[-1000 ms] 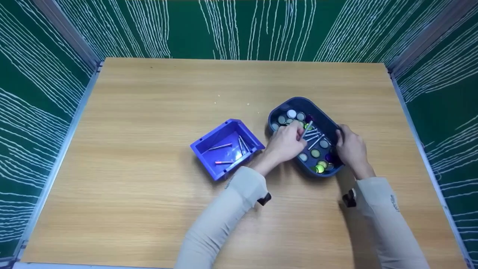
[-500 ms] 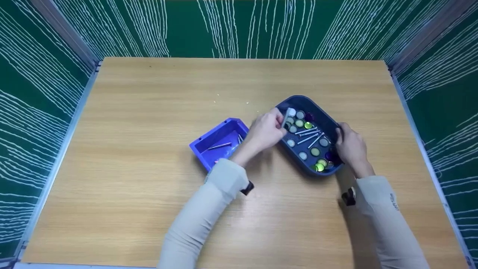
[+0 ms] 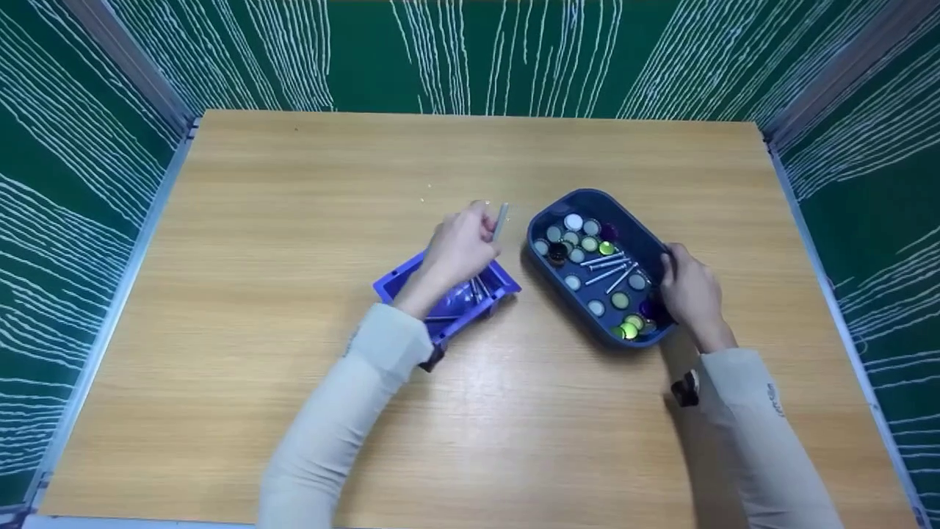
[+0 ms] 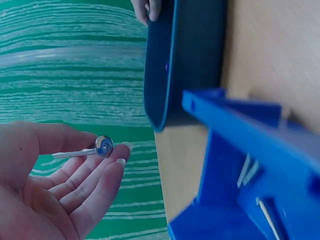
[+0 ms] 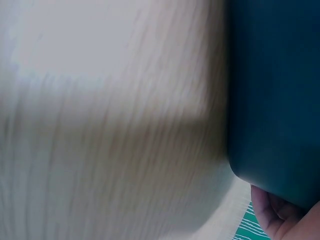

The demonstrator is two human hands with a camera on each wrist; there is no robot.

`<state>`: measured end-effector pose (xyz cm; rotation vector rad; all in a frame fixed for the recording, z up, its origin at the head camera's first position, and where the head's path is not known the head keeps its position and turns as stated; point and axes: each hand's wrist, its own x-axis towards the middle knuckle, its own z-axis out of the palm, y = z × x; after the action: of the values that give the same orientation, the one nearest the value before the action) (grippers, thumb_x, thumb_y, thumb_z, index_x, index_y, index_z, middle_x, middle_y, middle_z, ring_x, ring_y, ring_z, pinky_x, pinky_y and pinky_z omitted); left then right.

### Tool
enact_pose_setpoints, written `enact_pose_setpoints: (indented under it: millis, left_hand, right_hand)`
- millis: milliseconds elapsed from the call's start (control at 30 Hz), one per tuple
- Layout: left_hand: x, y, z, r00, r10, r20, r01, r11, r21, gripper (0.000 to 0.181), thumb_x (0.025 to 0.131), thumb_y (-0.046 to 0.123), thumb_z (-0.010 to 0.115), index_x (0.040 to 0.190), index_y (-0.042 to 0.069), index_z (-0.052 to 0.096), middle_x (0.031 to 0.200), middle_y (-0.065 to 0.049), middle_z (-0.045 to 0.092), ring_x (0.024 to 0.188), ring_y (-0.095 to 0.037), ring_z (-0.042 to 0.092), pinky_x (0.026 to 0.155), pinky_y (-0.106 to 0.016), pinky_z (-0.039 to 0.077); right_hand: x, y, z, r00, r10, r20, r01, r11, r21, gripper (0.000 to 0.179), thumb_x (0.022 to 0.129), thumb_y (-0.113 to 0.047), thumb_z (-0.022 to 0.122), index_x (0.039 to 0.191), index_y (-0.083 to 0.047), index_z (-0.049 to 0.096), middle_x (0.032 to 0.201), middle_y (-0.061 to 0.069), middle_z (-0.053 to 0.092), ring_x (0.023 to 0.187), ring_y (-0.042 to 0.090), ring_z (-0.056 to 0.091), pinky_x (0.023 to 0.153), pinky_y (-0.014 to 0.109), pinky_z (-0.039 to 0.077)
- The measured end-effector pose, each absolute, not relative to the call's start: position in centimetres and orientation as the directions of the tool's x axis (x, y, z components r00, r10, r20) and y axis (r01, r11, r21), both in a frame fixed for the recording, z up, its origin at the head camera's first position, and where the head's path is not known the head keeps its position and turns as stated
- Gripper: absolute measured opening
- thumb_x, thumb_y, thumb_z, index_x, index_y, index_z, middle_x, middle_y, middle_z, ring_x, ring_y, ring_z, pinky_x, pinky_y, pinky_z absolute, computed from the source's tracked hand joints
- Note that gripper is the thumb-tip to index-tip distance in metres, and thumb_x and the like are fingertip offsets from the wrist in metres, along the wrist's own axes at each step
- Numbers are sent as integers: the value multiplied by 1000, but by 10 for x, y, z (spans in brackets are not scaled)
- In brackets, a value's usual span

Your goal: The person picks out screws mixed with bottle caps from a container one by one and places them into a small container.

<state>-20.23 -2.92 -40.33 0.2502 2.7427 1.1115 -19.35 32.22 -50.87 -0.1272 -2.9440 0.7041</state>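
My left hand (image 3: 459, 246) is above the small blue bin (image 3: 508, 285) and pinches a metal screw (image 3: 501, 220) between thumb and fingers. In the left wrist view the round head of the screw (image 4: 104, 146) faces the camera. Several slim metal pieces (image 3: 481, 288) lie in the bin, partly hidden by the hand. My right hand (image 3: 692, 294) grips the right rim of the dark blue tray (image 3: 540, 283), its thumb over the edge. Inside the tray are several silver screws (image 3: 606, 273) and many small round discs (image 3: 573, 222), greenish, white, purple and dark.
The wooden table (image 3: 242, 294) carries both containers, with a narrow gap between them. Tiny white specks (image 3: 426, 192) lie beyond the bin. Green panels (image 3: 477, 59) with white streaks close off the back and sides.
My left hand, pinching the screw, has moved left from over the dark blue tray to above the blue bin. My right hand stays at the tray's rim.
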Motion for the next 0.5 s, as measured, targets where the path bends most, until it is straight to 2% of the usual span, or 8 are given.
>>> enact_pose_setpoints:
  millis: [133,333,500]
  left_hand:
    - [-199,-46,-410,-976,195,-99,78,734,674,18,85,6,64,102,6,59,97,-7,69,88,-22,65,81,-36,53]
    - [-189,-62,-430,-968,206,-143,77,786,613,19,82,3,61,101,5,58,83,-1,57,78,-21,57,75,-39,51]
    - [-182,-71,-449,-965,202,-165,76,822,564,22,79,2,60,101,2,60,88,-8,63,84,-28,62,80,-44,54]
  right_hand:
    - [-193,322,-509,-990,107,93,53,888,-457,38,106,-25,36,130,-1,54,122,31,62,111,53,58,87,65,43]
    - [-193,321,-509,-990,108,94,53,886,-460,38,106,-25,37,130,0,54,123,31,62,111,53,59,89,64,44]
    - [-194,320,-507,-991,110,77,62,884,-464,40,106,-26,36,132,-1,53,124,31,61,111,54,58,90,65,43]
